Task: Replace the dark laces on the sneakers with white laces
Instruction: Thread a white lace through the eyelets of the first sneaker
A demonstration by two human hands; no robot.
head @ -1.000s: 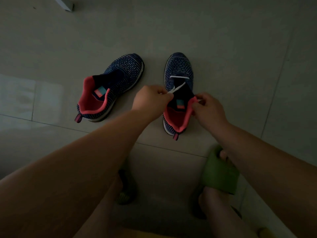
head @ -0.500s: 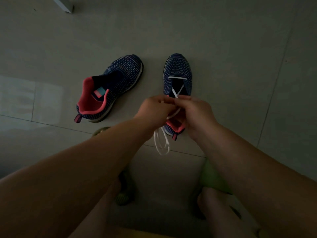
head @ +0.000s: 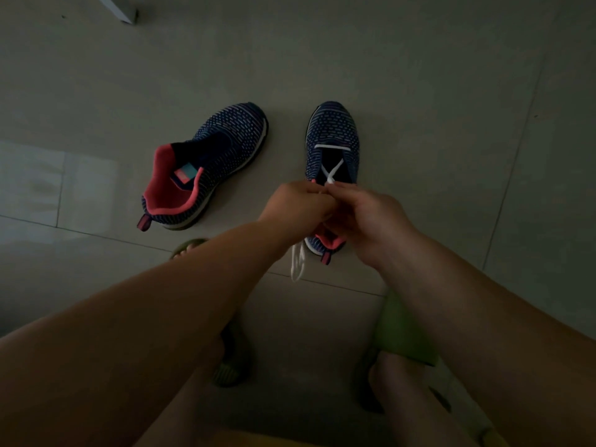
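Two navy knit sneakers with pale dashes and coral-pink linings stand on the grey tiled floor (head: 419, 75). The right sneaker (head: 333, 133) points straight away and carries a white lace (head: 332, 171): one bar across the lowest eyelets, then a single cross over the dark tongue. Both hands meet just above its collar. The left hand (head: 298, 209) has its fingers curled round the lace, whose loose ends hang below it beside the heel. The right hand (head: 371, 214) pinches the lace where the cross ends, fingers curled tight. The left sneaker (head: 206, 166) lies apart to the left, angled, with no lace in it and a pink-and-teal tongue label showing. Green slippers (head: 400, 330) sit under the forearms.
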